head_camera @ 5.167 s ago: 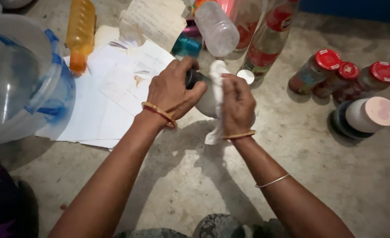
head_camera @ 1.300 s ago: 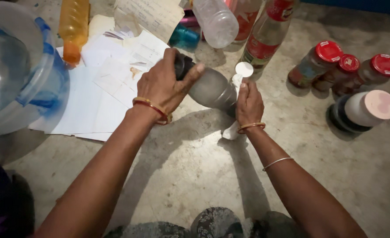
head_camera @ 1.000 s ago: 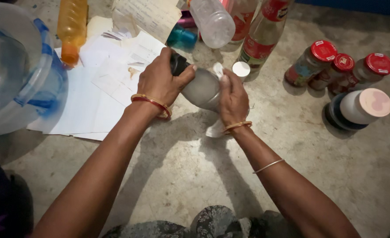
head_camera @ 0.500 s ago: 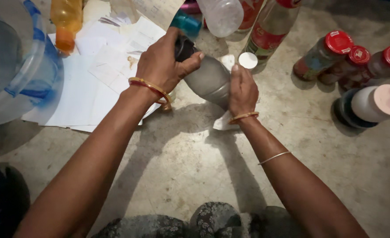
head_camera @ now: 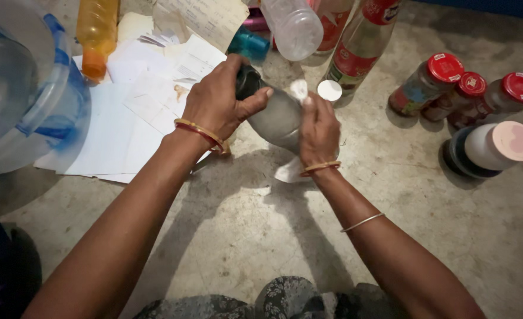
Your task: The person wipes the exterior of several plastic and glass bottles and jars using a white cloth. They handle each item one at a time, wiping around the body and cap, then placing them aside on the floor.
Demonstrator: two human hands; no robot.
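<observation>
- The large clear water jug [head_camera: 19, 88] with blue bands lies at the far left on the floor [head_camera: 261, 236]; there is one of it.
- One orange bottle [head_camera: 98, 35] lies just beyond the jug, beside a spread of white papers [head_camera: 125, 124], which are too overlapped to count.
- The left hand [head_camera: 217, 106] is closed around the dark cap end of a grey frosted bottle [head_camera: 273, 118], thumb pressed along its side, holding it tilted above the floor between both hands.
- To do this wiping well, my judgement is that the left hand should keep the neck firmly pinned and turn the bottle a little at a time, so every side meets the cloth.
- The right hand [head_camera: 317, 130] is curled around a white cloth [head_camera: 291, 171] and presses it against the lower body of the bottle; the cloth's tail hangs below the wrist and a tip shows above the fingers.
- Firm, even pressure along the whole length would likely clean better than short dabs, with the cloth bunched so it does not slip.
- Behind the hands stand one teal bottle [head_camera: 248, 42], one clear plastic bottle [head_camera: 294, 26], and two red-labelled glass bottles [head_camera: 356, 53].
- One small white disc [head_camera: 330, 90], which seems to be a cap, sits just beside the right hand.
- Three red-lidded jars [head_camera: 444, 82] lie together at the right.
- One white jar with a pink lid [head_camera: 497, 147] lies nearest the right edge, with a dark container partly hidden behind it.
</observation>
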